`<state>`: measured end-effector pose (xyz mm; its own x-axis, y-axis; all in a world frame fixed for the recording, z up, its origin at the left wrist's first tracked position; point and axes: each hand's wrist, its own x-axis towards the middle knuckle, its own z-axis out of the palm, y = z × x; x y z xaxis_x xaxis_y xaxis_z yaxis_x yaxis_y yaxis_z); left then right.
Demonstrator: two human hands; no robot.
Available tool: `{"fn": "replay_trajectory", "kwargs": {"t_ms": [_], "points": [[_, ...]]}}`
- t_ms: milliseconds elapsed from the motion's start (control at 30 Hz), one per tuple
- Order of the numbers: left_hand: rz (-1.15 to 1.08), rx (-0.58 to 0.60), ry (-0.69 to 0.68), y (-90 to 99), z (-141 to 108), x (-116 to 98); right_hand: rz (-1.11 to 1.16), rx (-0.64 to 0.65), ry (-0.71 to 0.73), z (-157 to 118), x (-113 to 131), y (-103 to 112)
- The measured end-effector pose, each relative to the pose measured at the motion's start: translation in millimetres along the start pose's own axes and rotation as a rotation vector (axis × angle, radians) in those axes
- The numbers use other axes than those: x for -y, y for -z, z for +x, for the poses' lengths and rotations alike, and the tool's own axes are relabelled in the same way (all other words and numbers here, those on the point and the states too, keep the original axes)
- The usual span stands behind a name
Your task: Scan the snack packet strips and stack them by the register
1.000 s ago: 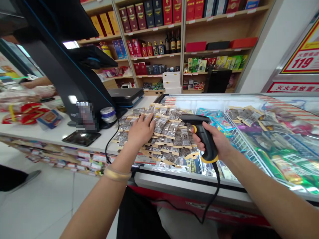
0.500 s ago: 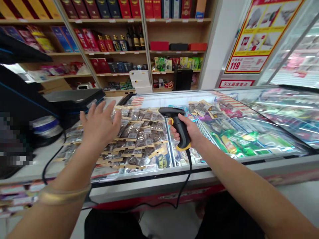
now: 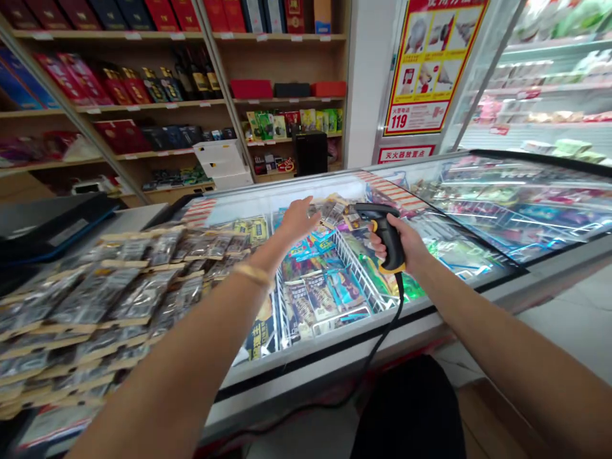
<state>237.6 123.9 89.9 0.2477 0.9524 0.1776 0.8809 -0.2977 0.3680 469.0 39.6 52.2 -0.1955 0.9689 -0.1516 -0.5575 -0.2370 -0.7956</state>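
Note:
My right hand (image 3: 407, 245) is wrapped round the grip of a black and yellow handheld barcode scanner (image 3: 389, 245), whose head points left and whose cable hangs down in front of the freezer. Over the glass top, my left hand (image 3: 297, 222) stretches forward with fingers apart and nothing in it. Just beyond its fingertips lies a small group of clear-fronted snack packets (image 3: 331, 211) with brown paper edges. A much larger spread of similar packets (image 3: 129, 293) covers the left side, partly hidden by my left forearm.
Under the glass of the chest freezer (image 3: 325, 347), wire baskets (image 3: 354, 261) hold bagged frozen goods. Behind it stand shelves (image 3: 282, 38) with boxes and bottles. A black device (image 3: 57, 223) sits at the left. The scanner cable (image 3: 377, 347) loops down near my knee.
My view has swung right. My left hand has moved from above the large spread of packets across to the small group near the scanner. The right hand keeps its hold on the scanner.

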Motion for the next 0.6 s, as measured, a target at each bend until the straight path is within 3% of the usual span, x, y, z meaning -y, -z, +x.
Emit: {"fn": "replay_trajectory", "kwargs": {"t_ms": [167, 300, 467, 600], "points": [[0.117, 0.072, -0.01, -31.7, 59, -11, 0.019, -0.027, 0.007, 13, 15, 22], [0.204, 0.141, -0.11, -45.9, 88, -23, 0.054, -0.065, 0.052, 19, 18, 28], [0.3, 0.266, -0.107, -57.0, 101, -39, 0.078, -0.064, 0.12, 13, 20, 30], [0.309, 0.264, -0.166, -59.3, 89, -39, 0.06, -0.059, 0.125, 10, 22, 28]]}}
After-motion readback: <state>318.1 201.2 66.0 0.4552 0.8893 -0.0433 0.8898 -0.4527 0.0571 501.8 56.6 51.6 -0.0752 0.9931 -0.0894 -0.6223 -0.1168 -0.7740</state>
